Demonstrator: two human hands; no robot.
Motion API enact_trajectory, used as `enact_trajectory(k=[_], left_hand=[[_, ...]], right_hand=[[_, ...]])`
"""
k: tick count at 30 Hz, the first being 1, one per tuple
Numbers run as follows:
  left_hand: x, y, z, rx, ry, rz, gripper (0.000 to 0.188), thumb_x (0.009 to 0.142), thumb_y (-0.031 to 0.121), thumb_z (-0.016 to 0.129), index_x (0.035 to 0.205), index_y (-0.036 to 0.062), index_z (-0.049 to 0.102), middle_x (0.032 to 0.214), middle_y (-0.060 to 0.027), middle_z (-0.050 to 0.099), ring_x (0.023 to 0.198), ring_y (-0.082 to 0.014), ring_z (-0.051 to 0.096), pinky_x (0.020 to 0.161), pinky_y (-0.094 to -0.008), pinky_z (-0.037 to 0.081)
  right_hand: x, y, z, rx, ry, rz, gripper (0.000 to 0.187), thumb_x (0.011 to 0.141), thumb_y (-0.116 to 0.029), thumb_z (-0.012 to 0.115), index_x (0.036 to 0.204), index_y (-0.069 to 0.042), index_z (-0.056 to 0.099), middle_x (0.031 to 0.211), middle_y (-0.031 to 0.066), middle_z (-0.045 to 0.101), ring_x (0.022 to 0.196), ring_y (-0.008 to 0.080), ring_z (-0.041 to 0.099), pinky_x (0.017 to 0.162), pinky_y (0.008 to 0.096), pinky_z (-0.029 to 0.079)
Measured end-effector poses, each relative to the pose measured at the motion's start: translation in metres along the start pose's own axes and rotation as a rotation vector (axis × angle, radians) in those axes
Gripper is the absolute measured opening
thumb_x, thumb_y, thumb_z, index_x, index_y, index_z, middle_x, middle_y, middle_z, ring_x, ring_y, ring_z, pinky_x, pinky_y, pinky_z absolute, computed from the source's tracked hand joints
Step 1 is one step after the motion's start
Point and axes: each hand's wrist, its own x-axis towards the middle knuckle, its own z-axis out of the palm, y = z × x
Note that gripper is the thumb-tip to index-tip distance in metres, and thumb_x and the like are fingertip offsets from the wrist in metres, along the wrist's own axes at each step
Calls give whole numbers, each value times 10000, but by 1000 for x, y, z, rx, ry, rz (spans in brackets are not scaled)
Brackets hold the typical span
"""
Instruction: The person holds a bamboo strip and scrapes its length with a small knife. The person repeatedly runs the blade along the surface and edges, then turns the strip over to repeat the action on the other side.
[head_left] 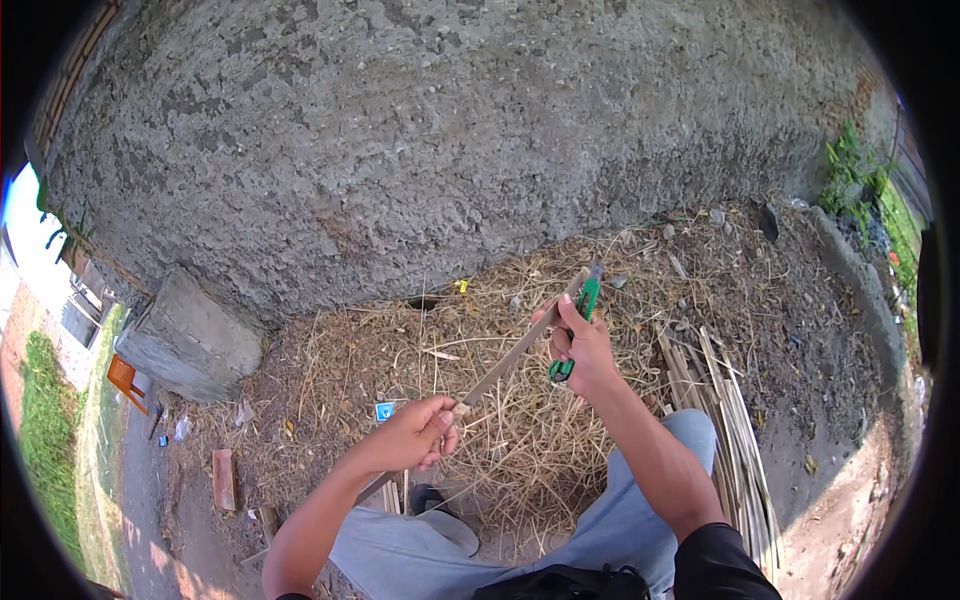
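Note:
A long, thin strip that looks like split bamboo (510,358) runs slantwise between my hands, its upper end to the right. My left hand (412,436) is closed around its lower part, and a small pale bit shows beside the fingers. Higher up, my right hand (583,345) grips a green utility knife (588,298) with its blade end pointing up. The right thumb and fingers also lie against the strip, close to the knife. Part of the knife's handle is hidden by the palm.
Bamboo shavings (530,450) cover the ground before my knees. A bundle of long strips (715,400) lies by my right leg. A rough grey wall (470,150) rises ahead, with a concrete block (195,335) at its left. A reddish brick (224,480) lies left.

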Motion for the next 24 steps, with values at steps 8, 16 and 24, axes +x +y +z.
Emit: enact_trajectory(k=[8, 16, 24], left_hand=[[31, -4, -24, 693, 737, 306, 163, 948, 193, 558, 916, 56, 640, 822, -69, 629, 717, -268, 618, 683, -394, 451], [78, -36, -20, 562, 994, 398, 159, 902, 259, 649, 859, 106, 666, 789, -23, 634, 727, -204, 599, 844, -362, 287], [80, -31, -25, 365, 1076, 381, 201, 876, 275, 686, 864, 80, 730, 713, -17, 614, 649, -200, 537, 856, -371, 283]], right_hand=[[-9, -9, 4, 65, 185, 13, 356, 1005, -375, 506, 932, -43, 613, 873, 63, 682, 435, 48, 304, 415, 228, 274], [11, 15, -2, 100, 465, 22, 355, 1013, -389, 479, 1034, -58, 607, 889, 50, 696, 469, 58, 294, 462, 246, 285], [16, 4, -7, 108, 432, -87, 615, 986, -498, 479, 1322, 18, 487, 1129, 125, 676, 480, 59, 306, 472, 245, 319]])
